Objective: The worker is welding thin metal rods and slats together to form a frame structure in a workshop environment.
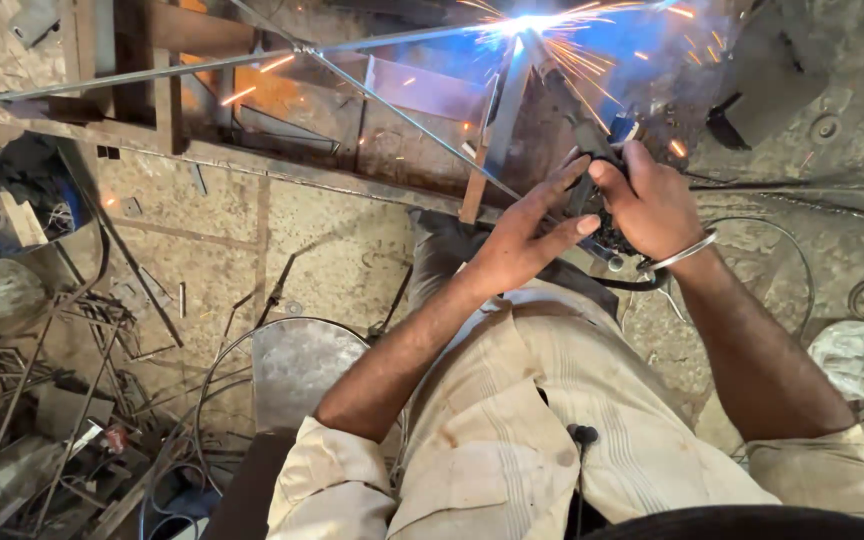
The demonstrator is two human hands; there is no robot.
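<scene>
A person's right hand [652, 205] grips a dark welding electrode holder [597, 140], whose rod reaches up and away from the hand to a white-blue arc [527, 22] throwing sparks off a thin steel rod frame [392, 105]. The left hand [522, 235], fingers spread open, rests just beside the holder, steadying it; a metal bangle [682, 255] circles the right wrist

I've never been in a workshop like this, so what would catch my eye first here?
First the blue-white welding flash at the top, throwing orange sparks over thin metal rods. Just below it, the right hand grips a dark electrode holder, with the left hand open and fingers spread beside it. At lower left lies a tangle of scrap rods and wire on the floor.
</scene>
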